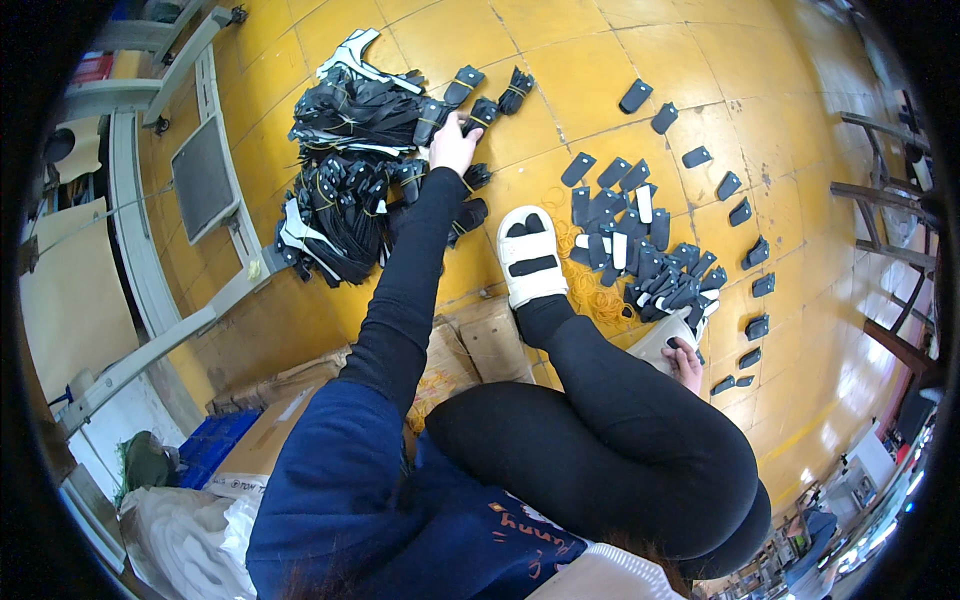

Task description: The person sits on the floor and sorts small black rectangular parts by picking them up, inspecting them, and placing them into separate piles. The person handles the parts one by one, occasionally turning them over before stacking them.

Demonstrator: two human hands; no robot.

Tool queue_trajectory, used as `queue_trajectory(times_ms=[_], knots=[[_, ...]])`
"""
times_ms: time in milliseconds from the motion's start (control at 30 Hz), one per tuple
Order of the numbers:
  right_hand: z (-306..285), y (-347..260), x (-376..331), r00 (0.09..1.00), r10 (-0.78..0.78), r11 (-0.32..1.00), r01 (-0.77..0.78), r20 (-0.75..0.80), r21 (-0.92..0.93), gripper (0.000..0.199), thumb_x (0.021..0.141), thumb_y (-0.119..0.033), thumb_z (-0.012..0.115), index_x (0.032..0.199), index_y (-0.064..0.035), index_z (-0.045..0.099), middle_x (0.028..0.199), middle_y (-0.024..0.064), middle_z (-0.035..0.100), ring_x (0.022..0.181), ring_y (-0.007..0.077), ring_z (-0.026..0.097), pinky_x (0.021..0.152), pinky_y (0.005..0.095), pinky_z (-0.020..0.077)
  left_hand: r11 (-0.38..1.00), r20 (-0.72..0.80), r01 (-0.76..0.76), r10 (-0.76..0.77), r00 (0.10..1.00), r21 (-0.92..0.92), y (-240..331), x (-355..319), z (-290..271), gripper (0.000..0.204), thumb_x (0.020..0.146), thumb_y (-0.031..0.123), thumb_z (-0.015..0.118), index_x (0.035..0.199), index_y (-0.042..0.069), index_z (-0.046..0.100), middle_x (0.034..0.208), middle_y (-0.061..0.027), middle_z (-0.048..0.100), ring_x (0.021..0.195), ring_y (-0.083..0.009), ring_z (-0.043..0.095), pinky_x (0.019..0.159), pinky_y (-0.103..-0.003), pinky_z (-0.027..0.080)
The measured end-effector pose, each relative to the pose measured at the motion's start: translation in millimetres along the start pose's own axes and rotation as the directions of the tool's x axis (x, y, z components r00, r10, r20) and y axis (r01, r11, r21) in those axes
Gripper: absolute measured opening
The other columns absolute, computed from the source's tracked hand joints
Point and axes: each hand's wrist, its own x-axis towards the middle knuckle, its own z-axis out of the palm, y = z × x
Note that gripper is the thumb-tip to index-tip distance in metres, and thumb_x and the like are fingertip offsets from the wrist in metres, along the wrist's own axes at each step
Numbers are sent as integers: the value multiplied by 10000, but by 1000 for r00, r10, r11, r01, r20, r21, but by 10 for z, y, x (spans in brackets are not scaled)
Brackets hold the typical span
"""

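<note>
My left hand (453, 148) reaches to the far left, its fingers closed on a small black bundle (481, 114). Beside it lie more black bundles tied with yellow bands (464, 86), and a heap of black strap-like pieces (355, 112) with white pieces among them. A second such heap (340, 215) is nearer me. My right hand (686, 365) is low at the right, fingers curled beside a white sandal (660, 338); what they hold, if anything, is hidden. Close by it is a pile of black flat tabs (665, 275).
Yellow rubber bands (592, 285) lie loose by my other white sandal (529, 257). Single black tabs (739, 212) form a curved row on the yellow tiled floor (560, 45). A grey metal frame (130, 230) stands left, dark stool legs (885, 195) right, a cardboard box (270, 435) near left.
</note>
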Motion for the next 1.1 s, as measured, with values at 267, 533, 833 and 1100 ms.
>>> queue_trajectory(times_ms=[267, 533, 833, 1100], knots=[[-47, 5, 17, 999, 10, 1000, -11, -42, -15, 313, 979, -143, 479, 1250, 12, 500, 955, 92, 678, 892, 127, 622, 785, 216, 447, 995, 19, -39, 38, 999, 96, 44, -35, -98, 535, 786, 329, 683, 1142, -63, 604, 1181, -244, 589, 1082, -335, 586, 936, -357, 444], [-65, 64, 45, 1000, -5, 999, 4, -24, -38, 291, 981, -135, 472, 1236, -2, 516, 943, 75, 688, 821, 81, 601, 689, 182, 401, 968, -386, -243, 248, 888, 63, -153, -30, -105, 267, 812, 155, 656, 1044, 31, 609, 1072, -150, 554, 979, -338, 583, 858, -406, 468], [22, -15, -3, 999, -5, 999, 4, -53, -32, 298, 979, -135, 476, 1241, -1, 513, 948, 76, 685, 834, 83, 599, 700, 186, 407, 994, -377, 61, -23, 926, 90, -210, 165, -195, 539, 765, 310, 731, 1177, 13, 548, 1146, -173, 512, 1039, -353, 560, 896, -422, 460], [-20, 3, 7, 999, -3, 999, 2, -33, -33, 295, 981, -139, 475, 1233, 8, 518, 942, 83, 678, 876, 117, 614, 776, 206, 440, 1000, -330, -17, 21, 944, 14, -397, 234, -188, 476, 814, 316, 669, 1135, -28, 598, 1124, -184, 501, 1032, -347, 546, 911, -396, 438]])
